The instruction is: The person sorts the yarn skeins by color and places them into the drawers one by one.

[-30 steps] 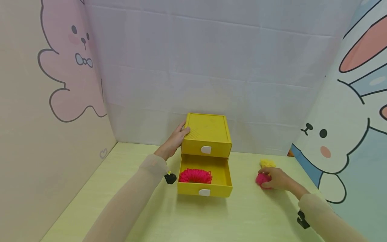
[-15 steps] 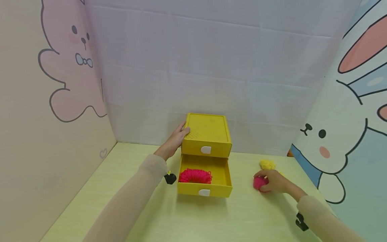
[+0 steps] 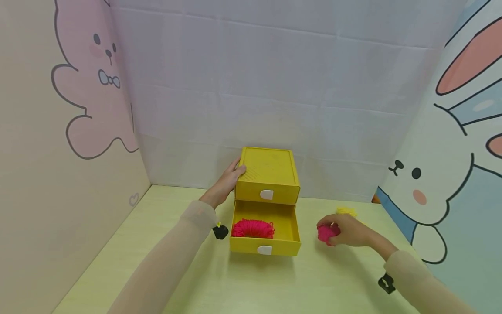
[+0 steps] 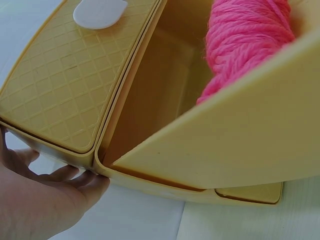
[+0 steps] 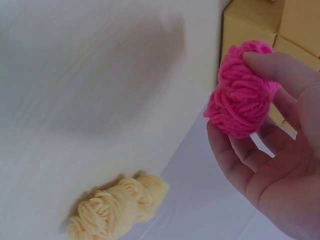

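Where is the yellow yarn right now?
Head view: the yellow yarn is on the table, right of the yellow drawer unit, just beyond the right hand.

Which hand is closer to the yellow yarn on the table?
The right hand: it holds a pink yarn bundle just in front of the yellow yarn. The left hand is farther off, at the left side of the yellow drawer unit.

Tabletop (image 3: pixel 251 288) pale yellow-green. Creased whitish backdrop (image 3: pixel 274 78) rises behind far edge. Cream side panel (image 3: pixel 31 174), bearing pink animal drawing (image 3: pixel 88 96), along left edge; second panel (image 3: pixel 478 253), with white-and-blue rabbit drawing (image 3: pixel 435 196), along right. Light even, shadows soft.
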{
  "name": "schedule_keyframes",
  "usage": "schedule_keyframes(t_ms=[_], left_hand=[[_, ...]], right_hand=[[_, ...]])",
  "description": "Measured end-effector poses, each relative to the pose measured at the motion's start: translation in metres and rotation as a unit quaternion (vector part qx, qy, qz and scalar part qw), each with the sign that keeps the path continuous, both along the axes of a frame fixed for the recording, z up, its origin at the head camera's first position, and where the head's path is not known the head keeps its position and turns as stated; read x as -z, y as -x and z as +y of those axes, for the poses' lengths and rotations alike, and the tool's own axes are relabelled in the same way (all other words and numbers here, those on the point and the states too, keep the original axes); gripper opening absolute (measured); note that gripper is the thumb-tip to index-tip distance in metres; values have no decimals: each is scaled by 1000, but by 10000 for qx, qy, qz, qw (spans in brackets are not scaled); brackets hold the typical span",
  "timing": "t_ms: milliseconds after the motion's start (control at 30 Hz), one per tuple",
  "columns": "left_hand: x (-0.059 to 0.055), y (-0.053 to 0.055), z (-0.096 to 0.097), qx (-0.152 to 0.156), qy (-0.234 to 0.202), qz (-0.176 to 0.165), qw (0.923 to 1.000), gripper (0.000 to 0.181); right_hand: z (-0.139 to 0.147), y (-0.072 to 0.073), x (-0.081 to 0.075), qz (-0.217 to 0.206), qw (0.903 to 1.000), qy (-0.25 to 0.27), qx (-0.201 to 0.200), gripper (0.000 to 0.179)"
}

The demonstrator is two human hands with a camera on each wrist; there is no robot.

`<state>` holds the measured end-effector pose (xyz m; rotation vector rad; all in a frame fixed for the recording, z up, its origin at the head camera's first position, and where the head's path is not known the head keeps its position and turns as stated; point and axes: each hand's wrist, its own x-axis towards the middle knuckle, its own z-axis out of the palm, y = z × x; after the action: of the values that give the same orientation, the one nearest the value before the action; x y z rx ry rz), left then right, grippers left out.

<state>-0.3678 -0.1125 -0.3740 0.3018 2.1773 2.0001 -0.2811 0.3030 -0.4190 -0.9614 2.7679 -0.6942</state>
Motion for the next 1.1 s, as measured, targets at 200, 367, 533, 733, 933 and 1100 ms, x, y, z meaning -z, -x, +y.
schedule_keyframes(t_ms=[200,367,533,733,933,1100], left_hand=[[0,1,-1,-22,20,-7,10000,70],[1,2,-1,-39,33,-24,10000,70],[2,2,-1,-41,21,-18,10000,71],[3,3,-1,-28,-17,-13,10000,70],[2,2,1,-29,-14,19,10000,69],[1,1,2,-40,-5,24,10000,69]], right_hand=[[-20,-8,-24,-77,9999,7,-74,43],[-36,-11,-46,144,9997,-13,-180,45],[-59,-15,-65,393,9989,-72,-262,44],[-87,-19,-78,725,9956,-115,-577,40],[-110,-19,-79,1043,9913,-425,-689,39],[-127,-16,-76,1124,9875,-812,-743,37]])
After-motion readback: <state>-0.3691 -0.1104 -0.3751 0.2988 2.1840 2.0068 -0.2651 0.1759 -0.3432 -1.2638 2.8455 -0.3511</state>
